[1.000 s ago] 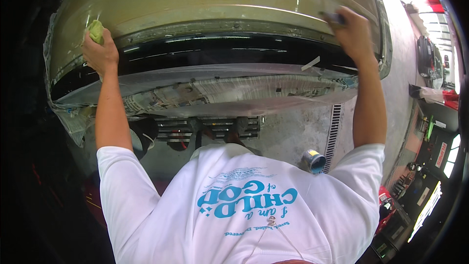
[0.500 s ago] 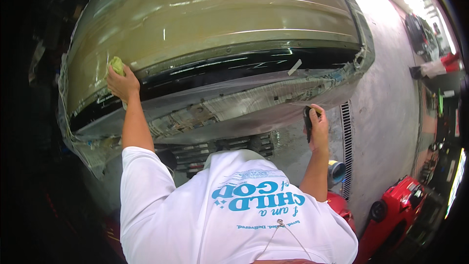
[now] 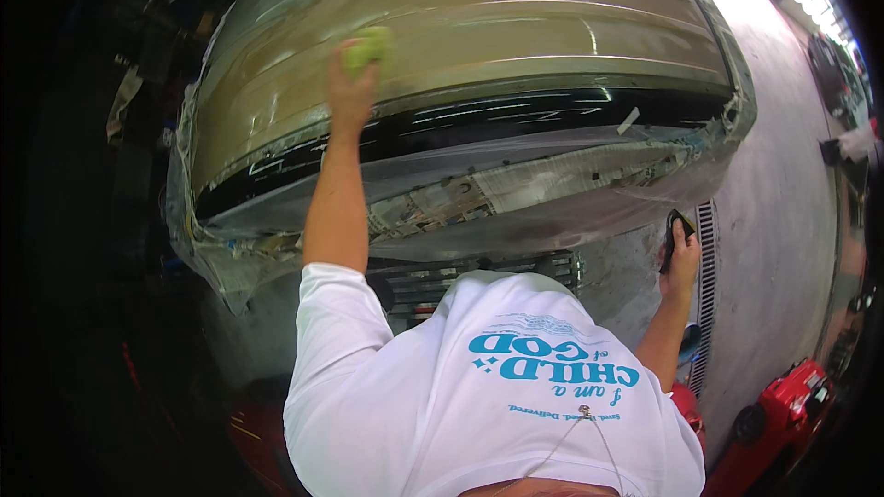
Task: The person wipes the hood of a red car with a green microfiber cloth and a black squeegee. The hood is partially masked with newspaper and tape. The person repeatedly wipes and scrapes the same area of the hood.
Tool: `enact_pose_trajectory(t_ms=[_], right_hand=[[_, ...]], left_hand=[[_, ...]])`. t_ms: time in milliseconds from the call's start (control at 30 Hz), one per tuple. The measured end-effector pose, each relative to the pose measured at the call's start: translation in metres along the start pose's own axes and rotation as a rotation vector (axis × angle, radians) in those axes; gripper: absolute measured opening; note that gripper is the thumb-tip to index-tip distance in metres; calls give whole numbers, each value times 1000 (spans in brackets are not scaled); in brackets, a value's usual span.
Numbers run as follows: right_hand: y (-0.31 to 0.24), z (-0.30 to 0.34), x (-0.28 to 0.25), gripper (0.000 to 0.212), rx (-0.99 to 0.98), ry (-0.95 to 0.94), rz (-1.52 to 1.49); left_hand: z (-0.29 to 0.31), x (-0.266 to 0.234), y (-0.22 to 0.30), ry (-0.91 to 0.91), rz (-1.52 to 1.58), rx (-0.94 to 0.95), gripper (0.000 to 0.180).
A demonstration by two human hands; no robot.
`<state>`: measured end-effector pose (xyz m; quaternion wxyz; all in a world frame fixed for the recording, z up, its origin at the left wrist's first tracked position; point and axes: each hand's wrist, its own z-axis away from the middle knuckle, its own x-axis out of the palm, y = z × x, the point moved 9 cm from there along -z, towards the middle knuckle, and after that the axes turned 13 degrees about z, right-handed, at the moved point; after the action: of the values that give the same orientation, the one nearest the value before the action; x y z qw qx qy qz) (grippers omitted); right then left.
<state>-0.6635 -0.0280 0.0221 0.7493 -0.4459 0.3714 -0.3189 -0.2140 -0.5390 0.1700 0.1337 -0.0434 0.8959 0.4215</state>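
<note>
My left hand (image 3: 354, 90) is closed on a yellow-green cloth (image 3: 368, 50), a little smeared by motion, and reaches over the tan, ribbed roof of a vehicle (image 3: 516, 41). The cloth seems to rest on the roof's surface. Below the roof runs a glossy black band (image 3: 479, 125), with masking paper (image 3: 516, 186) and clear plastic sheeting (image 3: 479, 237) hanging under it. Off to the right, beside the vehicle, my right hand (image 3: 682, 253) grips a black object (image 3: 675, 228) with a yellowish edge; its kind I cannot make out.
A slotted floor drain (image 3: 707, 285) runs along the concrete floor (image 3: 773, 221) at the right. A red car (image 3: 783, 410) stands at the lower right. Near my right forearm sits a blue round container (image 3: 689, 342). A strip of tape (image 3: 629, 121) sticks up from the black band.
My left hand has moved the cloth farther up and to the right over the roof. The view has shifted, and my right hand still holds the black object.
</note>
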Motion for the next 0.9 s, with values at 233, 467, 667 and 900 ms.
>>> enact_pose_trajectory(t_ms=[233,467,667,900], right_hand=[[20,0,-1,28,35,-5,32],[82,-7,-37,24,164,67,37],[75,-18,10,24,136,-49,43],[48,-19,53,24,115,-97,139]], left_hand=[[27,70,-47,-649,-248,88,55],[9,202,-13,-518,-404,27,51],[15,277,14,-522,-371,-4,51],[14,79,-67,-563,-415,-2,49]])
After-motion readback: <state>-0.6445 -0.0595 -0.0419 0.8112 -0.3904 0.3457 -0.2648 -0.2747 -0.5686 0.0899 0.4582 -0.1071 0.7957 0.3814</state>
